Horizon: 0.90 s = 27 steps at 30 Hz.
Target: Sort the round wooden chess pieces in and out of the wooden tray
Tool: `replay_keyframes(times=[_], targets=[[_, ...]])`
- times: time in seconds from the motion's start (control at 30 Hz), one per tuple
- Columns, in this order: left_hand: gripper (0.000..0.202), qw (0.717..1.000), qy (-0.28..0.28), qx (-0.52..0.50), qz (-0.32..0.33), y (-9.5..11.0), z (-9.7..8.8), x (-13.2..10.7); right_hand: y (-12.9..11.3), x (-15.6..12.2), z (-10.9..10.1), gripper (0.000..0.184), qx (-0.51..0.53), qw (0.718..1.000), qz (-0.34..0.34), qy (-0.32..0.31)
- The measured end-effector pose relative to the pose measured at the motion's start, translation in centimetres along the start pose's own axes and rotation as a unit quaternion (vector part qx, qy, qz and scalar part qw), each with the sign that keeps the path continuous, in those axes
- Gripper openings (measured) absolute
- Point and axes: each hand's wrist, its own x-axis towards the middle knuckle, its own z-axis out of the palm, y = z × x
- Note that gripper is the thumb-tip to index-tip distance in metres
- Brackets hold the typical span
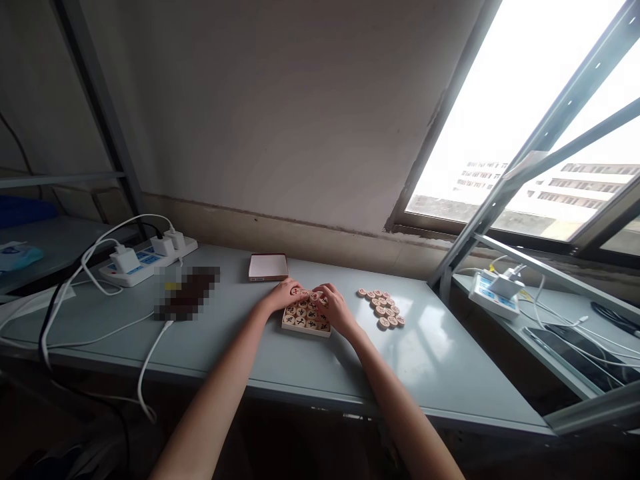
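A shallow open box holds rows of round wooden xiangqi pieces with dark and red characters. My left hand is at the box's far left corner, its fingers curled against a piece in the back row. From the right, my right hand reaches over the box with bent fingers on pieces near its far right side; the fingertips are partly hidden. Between both hands runs the back row of pieces. Several loose xiangqi pieces lie face up on the table to the right of my right hand.
Behind the box lies a box lid, pale inside. On the left are a power strip with chargers, white cables and a blurred dark object. A metal frame post rises at the table's right end, beyond which another power strip sits.
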Motion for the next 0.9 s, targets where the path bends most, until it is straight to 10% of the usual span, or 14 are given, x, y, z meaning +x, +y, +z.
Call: replay_keyframes(times=[0.23,0.47,0.9], targets=[[0.042,1.000,-0.005,-0.001,-0.005,0.2,-0.1,-0.2,1.6,-0.4,-1.8,0.025,-0.129,0.989,0.057,0.037],[0.039,1.000,0.004,-0.011,-0.008,-0.1,0.0,-0.1,6.7,-2.5,-3.9,0.031,-0.314,0.911,0.263,0.039],[0.037,1.000,0.013,0.015,-0.003,-0.6,0.3,0.1,4.6,-1.9,-4.2,0.024,-0.189,0.966,0.169,0.051]])
